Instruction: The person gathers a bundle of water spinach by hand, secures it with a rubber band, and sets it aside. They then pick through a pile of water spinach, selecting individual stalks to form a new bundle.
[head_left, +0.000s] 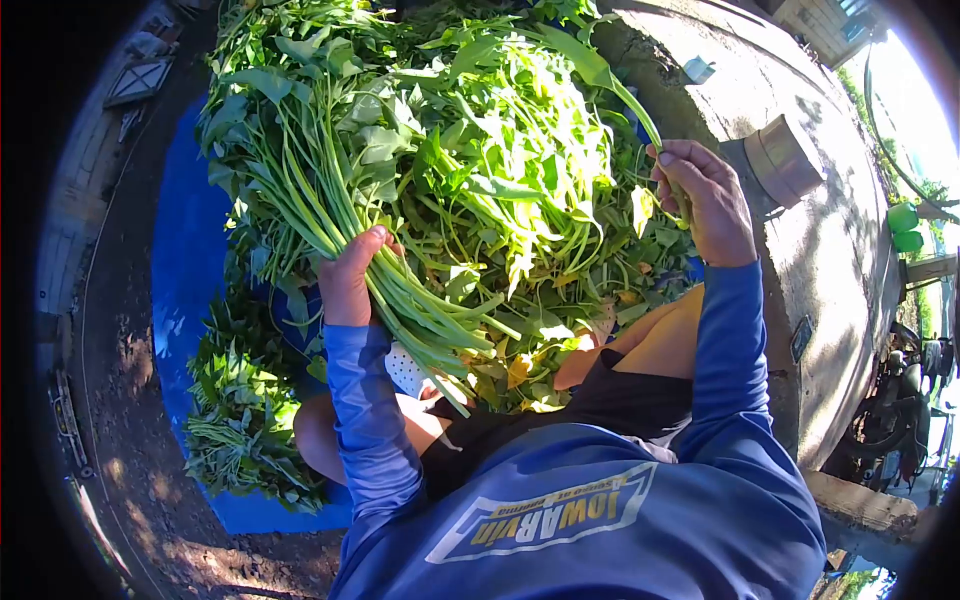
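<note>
My left hand [352,275] is closed around a thick bunch of water spinach [425,315], its leafy ends pointing up and away and its cut stems hanging toward my lap. Off to the right, my right hand [708,200] pinches a single water spinach stem [640,108] between thumb and fingers. That stem arches up to the left, ending in a long green leaf. A yellowish leaf [641,208] hangs just beside the right fingers. Between and beyond both hands spreads a large heap of water spinach [530,160], brightly sunlit in the middle.
Blue tarp [180,310] lies under the heap. A smaller pile of greens [245,425] sits at the left, near my knee. Yellowed leaves [520,372] are scattered before my lap. To the right are a concrete surface [825,270] and a brownish round container [783,160].
</note>
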